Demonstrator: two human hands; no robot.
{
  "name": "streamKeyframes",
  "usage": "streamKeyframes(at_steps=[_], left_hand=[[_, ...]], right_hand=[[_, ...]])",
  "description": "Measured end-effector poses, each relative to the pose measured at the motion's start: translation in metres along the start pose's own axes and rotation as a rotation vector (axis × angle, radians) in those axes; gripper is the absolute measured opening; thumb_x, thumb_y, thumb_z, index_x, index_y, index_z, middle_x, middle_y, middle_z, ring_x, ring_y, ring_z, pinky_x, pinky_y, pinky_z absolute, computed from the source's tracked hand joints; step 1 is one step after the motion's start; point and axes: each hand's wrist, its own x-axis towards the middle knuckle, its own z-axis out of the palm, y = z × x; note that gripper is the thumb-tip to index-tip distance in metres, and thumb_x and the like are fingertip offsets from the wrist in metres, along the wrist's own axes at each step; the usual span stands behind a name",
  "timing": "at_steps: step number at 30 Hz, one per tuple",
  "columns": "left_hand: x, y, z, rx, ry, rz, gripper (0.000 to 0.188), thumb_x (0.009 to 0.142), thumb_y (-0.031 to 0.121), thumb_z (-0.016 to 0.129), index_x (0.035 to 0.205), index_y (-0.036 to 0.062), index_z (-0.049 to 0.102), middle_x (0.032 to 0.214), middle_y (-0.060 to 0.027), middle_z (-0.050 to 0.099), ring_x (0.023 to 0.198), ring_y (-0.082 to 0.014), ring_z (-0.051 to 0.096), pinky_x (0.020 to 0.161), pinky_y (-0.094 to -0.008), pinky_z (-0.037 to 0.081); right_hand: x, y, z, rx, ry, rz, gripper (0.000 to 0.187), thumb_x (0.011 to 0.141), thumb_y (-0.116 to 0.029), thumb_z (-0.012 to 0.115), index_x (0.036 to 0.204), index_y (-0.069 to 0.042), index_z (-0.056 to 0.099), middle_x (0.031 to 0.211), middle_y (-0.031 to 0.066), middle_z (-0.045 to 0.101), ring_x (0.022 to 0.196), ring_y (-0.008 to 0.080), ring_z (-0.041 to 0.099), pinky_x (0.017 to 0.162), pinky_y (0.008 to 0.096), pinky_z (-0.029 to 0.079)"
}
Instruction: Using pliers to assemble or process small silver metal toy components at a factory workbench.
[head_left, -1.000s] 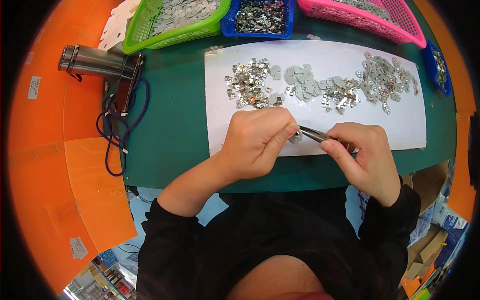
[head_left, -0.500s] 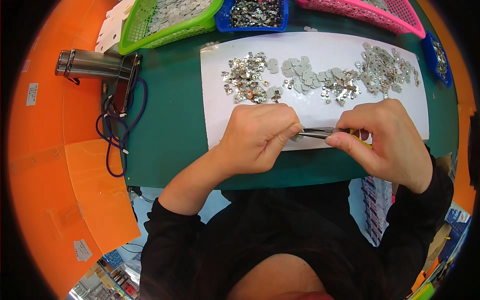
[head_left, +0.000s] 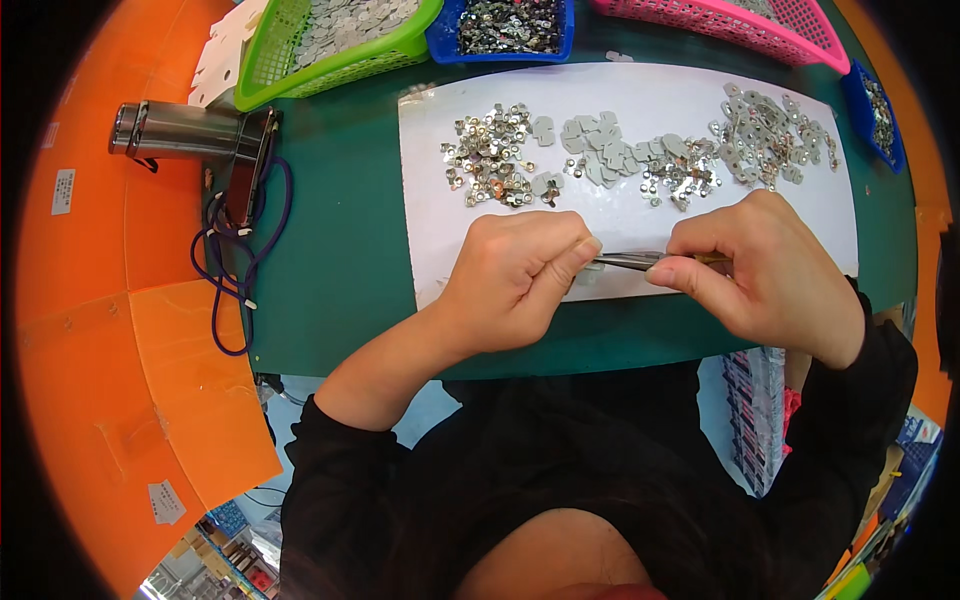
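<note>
While the orange corrugated board lay flat and matte at 9 o'clock, a cylindrical, brushed-metal tool rested beside it, its purple cord looped loosely over the dark green mat. At 11 o'clock stood a lime-green plastic mesh basket of pale flat pieces, and at 12 o'clock a blue tray held dark, glittering small parts. A white sheet of paper, smooth and rectangular, covered the mat's middle; on it, from left to right, lay 3 heaps: shiny silver stamped pieces, duller grey flat tabs, and a wider scatter of bright perforated metal plates. A pink mesh basket sat at 1 o'clock, and a second small blue tray at 2 o'clock.

At the centre, the left hand was curled into a loose fist, knuckles up, with thumb and forefinger pinched on the tip end of slim steel tweezers; whether a small part sat at the tip I could not tell. The tweezers ran level just above the paper's near edge, between the 2 hands. The right hand was closed around their rear end, thumb pressing along the side, fingers folded over, wrist angled toward 4 o'clock. Both forearms wore black sleeves.
</note>
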Motion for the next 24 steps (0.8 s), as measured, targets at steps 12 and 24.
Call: streamKeyframes(at_steps=[12, 24], left_hand=[[0.012, 0.007, -0.016, 0.016, -0.300, 0.038, 0.012, 0.085, 0.008, 0.065, 0.074, 0.0043, 0.061, 0.060, -0.0101, 0.052, 0.053, -0.0271, 0.054, 0.050, -0.0341, 0.042], [0.016, -0.016, -0.046, -0.725, 0.467, -0.227, 0.029, 0.100, 0.024, 0.055, 0.084, 0.0012, 0.062, 0.068, -0.0070, 0.062, 0.056, -0.0135, 0.058, 0.053, -0.0258, 0.048]], right_hand=[[-0.012, 0.009, 0.011, -0.205, 0.035, -0.112, 0.025, 0.079, -0.026, 0.076, 0.078, -0.005, 0.063, 0.066, 0.0112, 0.058, 0.062, 0.0309, 0.058, 0.055, 0.0380, 0.043], [0.032, 0.007, 0.087, -0.295, 0.506, -0.213, 0.050, 0.060, -0.009, 0.075, 0.109, -0.013, 0.067, 0.078, 0.0044, 0.048, 0.076, 0.0241, 0.051, 0.068, 0.0366, 0.039]])
